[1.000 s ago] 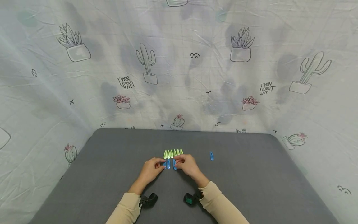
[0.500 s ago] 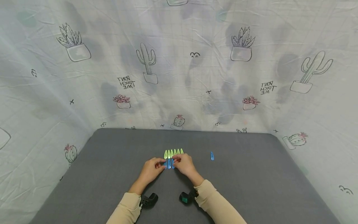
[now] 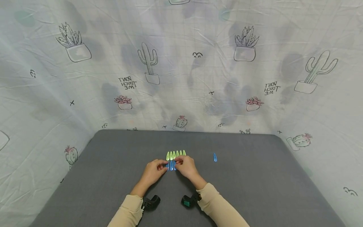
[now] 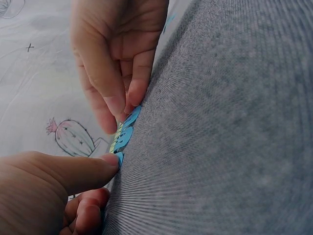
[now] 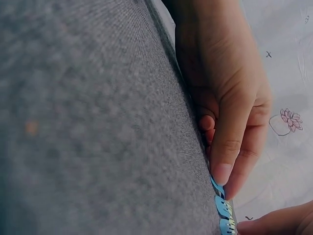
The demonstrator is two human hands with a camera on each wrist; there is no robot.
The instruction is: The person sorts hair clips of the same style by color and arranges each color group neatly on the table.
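Note:
Three blue snap hair clips lie side by side in a short row on the grey table; the middle blue hair clip (image 3: 171,165) shows between the two hands. My left hand (image 3: 153,171) pinches the leftmost blue hair clip (image 4: 120,157) between thumb and fingers. With thumb and forefinger, my right hand (image 3: 187,166) holds the rightmost blue hair clip (image 5: 217,187), close against the middle one. Fingertips partly cover both outer clips. Just behind them, several yellow-green hair clips (image 3: 174,155) form a neat row.
Another blue hair clip (image 3: 215,157) lies alone to the right on the grey table (image 3: 249,183). A pale curtain (image 3: 181,72) with cactus drawings hangs behind the table and at its sides. Each wrist carries a black camera mount (image 3: 152,203).
My right hand has moved left, bringing its blue hair clip up beside the middle one and narrowing the gap. My left hand has stayed in place.

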